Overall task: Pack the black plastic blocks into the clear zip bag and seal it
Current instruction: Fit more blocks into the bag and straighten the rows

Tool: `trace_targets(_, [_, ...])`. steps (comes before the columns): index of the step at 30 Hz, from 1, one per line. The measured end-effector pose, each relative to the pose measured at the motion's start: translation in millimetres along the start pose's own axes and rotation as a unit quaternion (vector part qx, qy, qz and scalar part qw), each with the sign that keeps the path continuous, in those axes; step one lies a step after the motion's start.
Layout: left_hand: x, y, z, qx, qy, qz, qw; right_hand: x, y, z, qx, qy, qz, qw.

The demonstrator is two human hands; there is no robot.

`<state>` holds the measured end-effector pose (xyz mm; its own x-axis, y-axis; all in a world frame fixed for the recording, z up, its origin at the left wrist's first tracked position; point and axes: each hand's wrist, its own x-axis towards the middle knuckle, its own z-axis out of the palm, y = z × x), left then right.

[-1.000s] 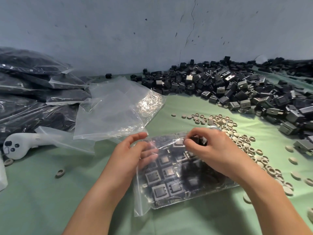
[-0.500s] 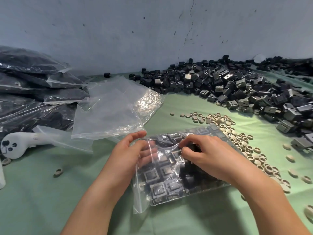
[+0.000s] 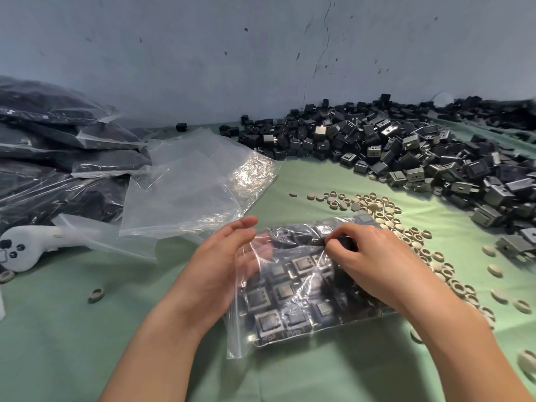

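bag: clear zip bag [image 3: 293, 300] flat on green cloth [image 3: 87, 343], between both hands, mouth unsealed
contents: black blocks [image 3: 266, 323] laid in rows inside, mostly full
axis: long side runs left-right; zip strip along left edge, near-to-far
left hand [image 3: 220, 262]: fingers straight, under the film at the mouth, thumb on top, nothing clenched
right hand [image 3: 374, 265]: on top of bag, fingertips pinching a dark block [image 3: 340, 242] at far edge; through film or not, can't tell
next: left hand nearer the zip, so the seal probably starts there
around: loose pile [image 3: 406, 146] far right, beige rings [image 3: 377, 207] beside bag, empty bags [image 3: 188, 192] and filled bags [image 3: 58, 140] left
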<state>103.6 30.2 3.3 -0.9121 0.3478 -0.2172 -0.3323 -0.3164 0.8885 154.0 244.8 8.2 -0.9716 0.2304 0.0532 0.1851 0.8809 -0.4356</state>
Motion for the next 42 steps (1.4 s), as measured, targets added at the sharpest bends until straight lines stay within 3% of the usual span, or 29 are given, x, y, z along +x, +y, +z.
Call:
trace_targets(6, [0, -1, -1, 0.012, 0.004, 0.003, 1.0, -2, -1, 1, -0.01, -0.024, -0.005, 1.0])
trace_targets(12, [4, -3, -8, 0.037, 0.028, -0.004, 0.999, -4, 0, 4, -0.011, 0.022, -0.001, 1.0])
trace_targets(31, [-2, 5, -6, -0.054, -0.001, -0.038, 0.998, 0, 2, 11, 0.056, 0.004, -0.033, 0.998])
trace_targets(36, [-8, 12, -24, -0.038, 0.065, -0.023, 0.997, 3, -5, 15, 0.08, 0.039, -0.051, 0.995])
trace_targets(40, [-22, 12, -40, 0.052, 0.168, 0.0, 0.984, 0, -8, 18, 0.075, 0.042, -0.067, 0.994])
trace_targets(42, [-31, 9, -42, 0.082, 0.171, -0.022, 0.982, 0, -9, 18, 0.066, 0.037, -0.069, 0.995])
